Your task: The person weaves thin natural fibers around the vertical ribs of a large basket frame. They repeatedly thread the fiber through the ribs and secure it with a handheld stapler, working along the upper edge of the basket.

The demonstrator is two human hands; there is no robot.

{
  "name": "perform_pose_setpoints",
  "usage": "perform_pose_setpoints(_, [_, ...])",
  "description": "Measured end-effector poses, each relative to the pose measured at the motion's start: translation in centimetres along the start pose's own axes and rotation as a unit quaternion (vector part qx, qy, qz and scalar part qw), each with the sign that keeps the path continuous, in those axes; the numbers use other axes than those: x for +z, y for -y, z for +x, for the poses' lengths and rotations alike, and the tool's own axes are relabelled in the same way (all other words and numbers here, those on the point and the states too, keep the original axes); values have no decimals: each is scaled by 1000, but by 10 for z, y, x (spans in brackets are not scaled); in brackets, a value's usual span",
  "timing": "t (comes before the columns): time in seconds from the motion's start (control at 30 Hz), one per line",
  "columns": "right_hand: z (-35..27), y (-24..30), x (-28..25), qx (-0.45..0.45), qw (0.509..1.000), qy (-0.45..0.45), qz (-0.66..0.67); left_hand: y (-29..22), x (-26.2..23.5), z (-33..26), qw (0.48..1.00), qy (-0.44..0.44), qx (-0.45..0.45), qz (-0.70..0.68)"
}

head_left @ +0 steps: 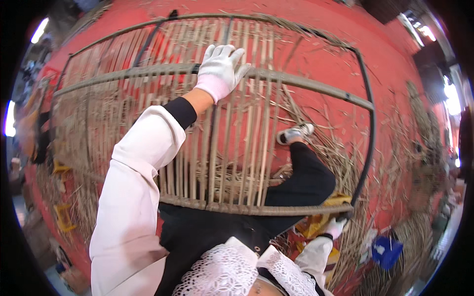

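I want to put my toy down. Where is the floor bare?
Bare red floor lies past the frame, top right. Straw crowds the floor near the shoe. The left hand rests on the frame's bar; the right hand is at its lower corner.
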State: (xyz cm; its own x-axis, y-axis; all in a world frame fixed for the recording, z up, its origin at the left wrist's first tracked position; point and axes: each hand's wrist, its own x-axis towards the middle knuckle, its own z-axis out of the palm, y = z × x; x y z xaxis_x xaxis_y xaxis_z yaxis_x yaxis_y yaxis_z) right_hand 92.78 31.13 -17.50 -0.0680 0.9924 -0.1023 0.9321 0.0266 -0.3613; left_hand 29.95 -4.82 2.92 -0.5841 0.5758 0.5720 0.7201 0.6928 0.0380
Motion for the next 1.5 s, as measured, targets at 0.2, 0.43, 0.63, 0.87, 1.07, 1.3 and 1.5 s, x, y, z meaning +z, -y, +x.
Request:
perform_pose_setpoints(0.2, [26,77,-31,-212,929,-175,248,60,-39,-26,987,139,-81,-19])
perform_pose_setpoints(0.43, [-9,142,-29,-95,957,104,253,108,-33,-18,972,213,-37,92])
perform_pose_setpoints(0.63, [-58,164,-32,-144,962,86,216,167,-40,-6,961,277,-6,9])
perform_pose_setpoints(0.87, [-80,246,-57,-295,948,-113,-23,135,70,98,970,58,93,-217])
perform_pose_setpoints(1.07, [-123,416,5,-511,856,43,64,134,142,166,994,24,75,-73])
perform_pose_setpoints(1.3, [-129,599,177,-612,717,272,194,136,163,186,980,82,-20,-181])
perform_pose_setpoints(1.5, [-125,750,238,-344,692,435,462,137,171,199,967,85,-85,-226])
